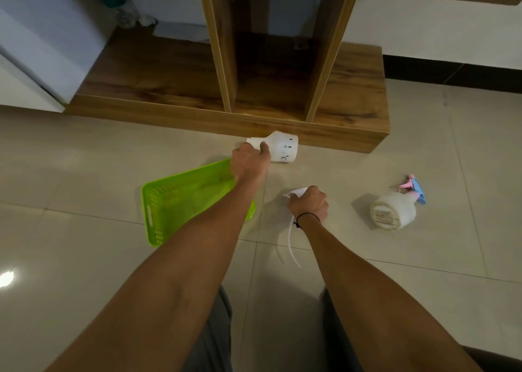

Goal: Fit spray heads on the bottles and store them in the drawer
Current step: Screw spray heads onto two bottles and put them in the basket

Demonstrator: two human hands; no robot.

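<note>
My left hand [249, 161] grips the neck of a white bottle [282, 147] that lies on its side on the tiled floor, just in front of the wooden cabinet base. My right hand [309, 203] is closed on a white spray head [295, 193], whose thin white tube [291, 244] trails back toward me over the floor. To the right lies a second white bottle [394, 210] on its side, fitted with a pink and blue spray head [413, 188].
A lime green plastic basket [169, 202] lies on the floor under my left forearm. The wooden cabinet [226, 117] with open compartments stands ahead. A white appliance [42, 46] is at the far left. My knees show at the bottom.
</note>
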